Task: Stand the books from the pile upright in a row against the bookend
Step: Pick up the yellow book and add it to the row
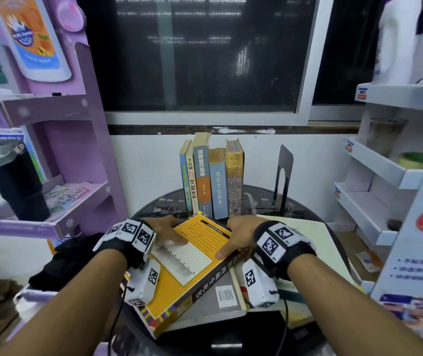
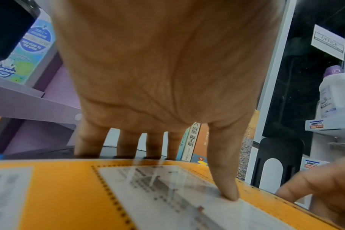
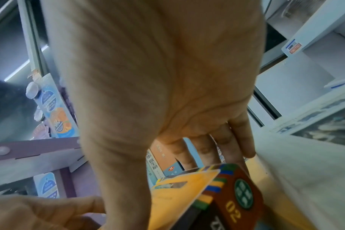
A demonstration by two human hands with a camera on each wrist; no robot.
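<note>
A thick orange-covered book (image 1: 179, 271) (image 2: 69, 194) (image 3: 177, 194) lies flat and skewed on top of the pile on the round black table (image 1: 302, 206). My left hand (image 1: 166, 231) (image 2: 158, 147) grips its far left edge, thumb on the cover and fingers curled over the far side. My right hand (image 1: 236, 235) (image 3: 197, 147) grips its far right corner, thumb on the cover and fingers behind the end. Several books (image 1: 211, 178) stand upright in a row at the back. The black bookend (image 1: 283, 176) (image 2: 274, 163) stands apart to their right.
Under the orange book lie a grey book with a barcode (image 1: 220, 299) and a large pale book (image 1: 305, 237). A purple shelf unit (image 1: 59, 150) with a black bottle (image 1: 15, 181) stands left. White shelves (image 1: 384, 176) stand right. A dark window (image 1: 200, 52) is behind.
</note>
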